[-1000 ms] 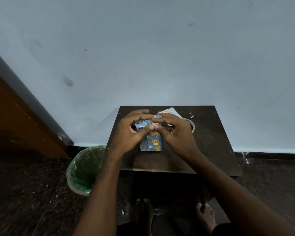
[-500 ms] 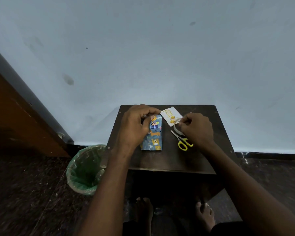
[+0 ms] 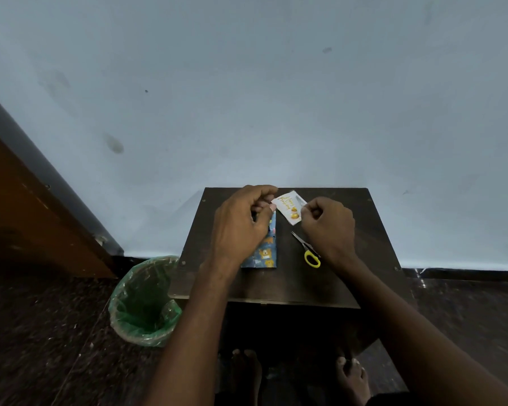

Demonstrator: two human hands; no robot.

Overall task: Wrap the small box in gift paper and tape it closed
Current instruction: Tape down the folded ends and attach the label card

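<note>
A card (image 3: 288, 207) lay at the far edge of the table (image 3: 364, 230), yellow-handled scissors (image 3: 307, 251) sat partly under my right wrist, and a green-lined bin (image 3: 143, 303) stood on the floor to the left. My left hand (image 3: 241, 224) covered much of the box (image 3: 266, 247), which lay mid-table in blue bear-print paper, my fingers (image 3: 261, 205) curled, pinching its far end. My right hand (image 3: 329, 224) hovered beside the card, fingers curled; whether they held anything I couldn't tell.
</note>
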